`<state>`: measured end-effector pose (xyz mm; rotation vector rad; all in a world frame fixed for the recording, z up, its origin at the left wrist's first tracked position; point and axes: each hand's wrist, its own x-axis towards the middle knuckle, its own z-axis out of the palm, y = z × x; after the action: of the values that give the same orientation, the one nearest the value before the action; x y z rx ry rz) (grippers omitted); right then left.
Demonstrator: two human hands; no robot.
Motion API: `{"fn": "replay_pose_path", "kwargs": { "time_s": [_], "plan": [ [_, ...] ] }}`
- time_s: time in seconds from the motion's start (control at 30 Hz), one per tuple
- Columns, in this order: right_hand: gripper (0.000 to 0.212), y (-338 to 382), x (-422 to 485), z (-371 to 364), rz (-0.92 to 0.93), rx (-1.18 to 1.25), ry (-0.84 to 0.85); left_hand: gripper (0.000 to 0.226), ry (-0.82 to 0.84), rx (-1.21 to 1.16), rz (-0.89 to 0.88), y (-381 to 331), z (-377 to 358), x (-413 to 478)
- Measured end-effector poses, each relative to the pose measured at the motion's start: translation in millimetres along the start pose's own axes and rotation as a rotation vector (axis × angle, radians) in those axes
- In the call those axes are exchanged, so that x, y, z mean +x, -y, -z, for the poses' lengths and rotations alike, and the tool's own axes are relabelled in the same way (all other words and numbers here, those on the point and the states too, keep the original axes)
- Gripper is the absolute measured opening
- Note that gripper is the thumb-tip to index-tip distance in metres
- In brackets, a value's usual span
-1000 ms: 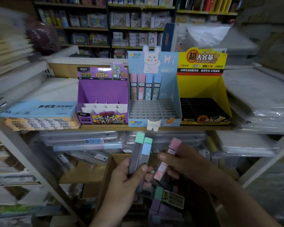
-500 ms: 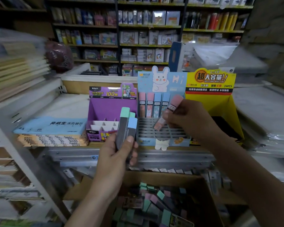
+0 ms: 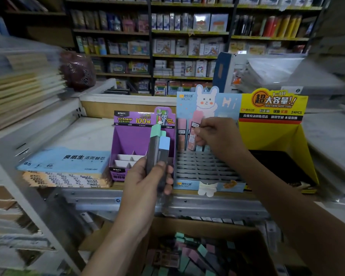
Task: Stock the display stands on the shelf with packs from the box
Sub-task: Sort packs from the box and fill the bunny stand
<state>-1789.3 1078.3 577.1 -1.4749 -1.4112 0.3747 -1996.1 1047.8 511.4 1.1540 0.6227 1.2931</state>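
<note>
stocking which stand on that shelf (image 3: 187,204), over the box (image 3: 203,226)?

the blue stand (image 3: 203,168), between the purple stand (image 3: 131,140) and the yellow stand (image 3: 267,136).

and the hands?

right hand (image 3: 219,136) pinches a pink pack (image 3: 192,140), near upright, its foot low over the back slots beside the row of packs (image 3: 181,132) standing there — the empty slot lies straight down, i'd say. left hand (image 3: 145,184), lower and toward the purple stand, grips spare packs (image 3: 157,154) upright — clear of the path.
</note>
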Motion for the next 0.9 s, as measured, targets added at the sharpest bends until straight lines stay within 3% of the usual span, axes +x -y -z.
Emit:
{"fn": "replay_pose_path", "kwargs": {
  "time_s": [0.37,0.9],
  "plan": [
    [0.007,-3,-3,-16,0.099,-0.182,-0.028,0.021,-0.003,0.001,-0.014,0,-1,-1],
    [0.016,-6,-8,-35,0.026,-0.261,-0.057,0.022,-0.005,-0.018,-0.001,3,-2,-3]
  ]
}}
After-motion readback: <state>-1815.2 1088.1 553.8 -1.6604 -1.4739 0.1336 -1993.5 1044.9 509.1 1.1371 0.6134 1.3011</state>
